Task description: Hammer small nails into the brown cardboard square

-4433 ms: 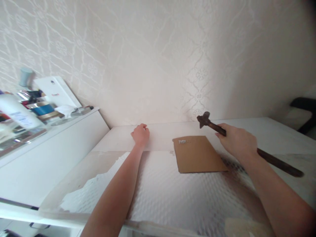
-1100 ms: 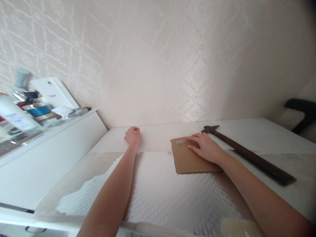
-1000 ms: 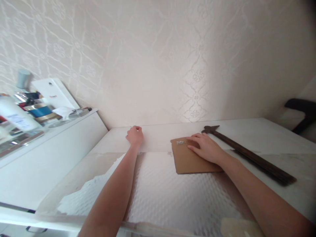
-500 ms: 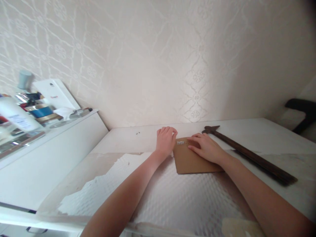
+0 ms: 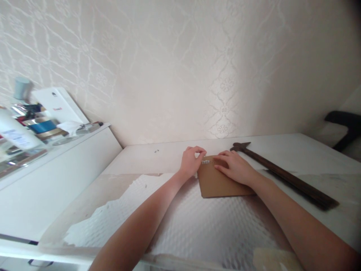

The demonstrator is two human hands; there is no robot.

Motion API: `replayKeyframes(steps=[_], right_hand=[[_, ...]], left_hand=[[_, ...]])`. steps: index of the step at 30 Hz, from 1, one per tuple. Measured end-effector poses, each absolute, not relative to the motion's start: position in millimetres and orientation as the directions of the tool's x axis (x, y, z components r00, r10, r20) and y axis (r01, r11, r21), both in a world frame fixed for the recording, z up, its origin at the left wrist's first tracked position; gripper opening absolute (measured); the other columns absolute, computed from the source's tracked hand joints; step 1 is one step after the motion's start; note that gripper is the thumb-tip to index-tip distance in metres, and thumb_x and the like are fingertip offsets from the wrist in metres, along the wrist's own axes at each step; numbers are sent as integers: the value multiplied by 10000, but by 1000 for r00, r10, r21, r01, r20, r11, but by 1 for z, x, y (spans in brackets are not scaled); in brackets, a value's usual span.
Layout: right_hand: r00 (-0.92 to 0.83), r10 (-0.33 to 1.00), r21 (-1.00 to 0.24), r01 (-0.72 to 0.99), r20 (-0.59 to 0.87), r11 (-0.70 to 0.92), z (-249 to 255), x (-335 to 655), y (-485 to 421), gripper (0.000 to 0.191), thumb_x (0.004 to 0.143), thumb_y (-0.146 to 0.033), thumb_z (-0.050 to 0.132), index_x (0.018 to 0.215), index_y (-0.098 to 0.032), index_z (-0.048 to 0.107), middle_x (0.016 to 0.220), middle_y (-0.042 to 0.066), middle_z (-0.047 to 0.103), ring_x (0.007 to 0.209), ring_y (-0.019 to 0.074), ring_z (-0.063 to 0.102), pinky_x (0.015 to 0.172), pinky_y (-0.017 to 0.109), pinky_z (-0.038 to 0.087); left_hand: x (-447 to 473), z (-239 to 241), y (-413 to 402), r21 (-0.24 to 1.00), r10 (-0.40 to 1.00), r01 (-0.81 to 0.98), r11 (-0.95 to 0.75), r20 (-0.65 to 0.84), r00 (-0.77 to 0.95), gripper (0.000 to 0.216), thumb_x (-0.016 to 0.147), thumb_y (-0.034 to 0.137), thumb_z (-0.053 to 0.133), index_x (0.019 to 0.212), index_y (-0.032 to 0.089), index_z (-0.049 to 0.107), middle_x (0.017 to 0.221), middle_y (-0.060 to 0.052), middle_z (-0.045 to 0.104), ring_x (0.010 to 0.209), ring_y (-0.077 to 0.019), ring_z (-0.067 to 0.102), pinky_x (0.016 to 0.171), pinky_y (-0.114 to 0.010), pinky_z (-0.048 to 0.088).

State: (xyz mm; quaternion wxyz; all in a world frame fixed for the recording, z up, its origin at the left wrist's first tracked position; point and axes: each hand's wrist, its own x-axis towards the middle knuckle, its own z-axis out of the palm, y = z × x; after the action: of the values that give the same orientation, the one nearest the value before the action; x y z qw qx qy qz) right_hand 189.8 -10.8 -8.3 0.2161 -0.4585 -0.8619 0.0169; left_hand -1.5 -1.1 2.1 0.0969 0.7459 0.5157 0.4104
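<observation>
A brown cardboard piece (image 5: 217,184) lies on the white tabletop (image 5: 282,150), with a small cluster of pale nails (image 5: 206,162) near its far left corner. My left hand (image 5: 190,162) is at that corner, fingers curled in a pinch over the nails; what it holds is too small to see. Flat on the cardboard rests my right hand (image 5: 235,167), fingers stretched out and pressing it down. A dark hammer (image 5: 282,175) lies on the table to the right, untouched.
White bubble wrap (image 5: 197,226) covers the near part of the table. Two tiny dark marks (image 5: 156,151) show near the wall. A white cabinet (image 5: 56,173) on the left carries bottles, tins and a board. A dark chair part (image 5: 342,122) is at far right.
My right hand laid the hammer down and settled flat on the cardboard. My left hand left the spot near the wall, moved right to the nails and curled its fingers.
</observation>
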Motion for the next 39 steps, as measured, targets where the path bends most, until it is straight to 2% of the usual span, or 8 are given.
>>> replayKeyframes(steps=[10,17,39], right_hand=[[-488,800,-234,781,348,579,-8,190,-10,359,859,-362,482,1133,-187,635,1087,100,610,988,250,527,876,381,420],[-490,800,-236,780,346,580,-7,190,-11,351,856,-347,486,1141,-205,632,1080,93,616,984,247,530,868,380,421],[-503,784,-228,768,364,598,-8,191,-9,360,859,-368,479,1153,-222,627,1072,97,622,977,257,537,847,398,437]], left_hand=[[3,5,-6,613,904,677,-407,375,204,137,804,225,574,813,209,710,867,2,712,906,-164,604,902,-295,427],[4,6,-8,603,891,662,-445,370,262,147,809,253,579,820,198,715,865,-9,717,876,-160,616,886,-290,441],[5,1,-4,551,881,689,-471,333,336,179,838,280,535,868,223,703,931,6,708,952,-173,586,931,-306,414]])
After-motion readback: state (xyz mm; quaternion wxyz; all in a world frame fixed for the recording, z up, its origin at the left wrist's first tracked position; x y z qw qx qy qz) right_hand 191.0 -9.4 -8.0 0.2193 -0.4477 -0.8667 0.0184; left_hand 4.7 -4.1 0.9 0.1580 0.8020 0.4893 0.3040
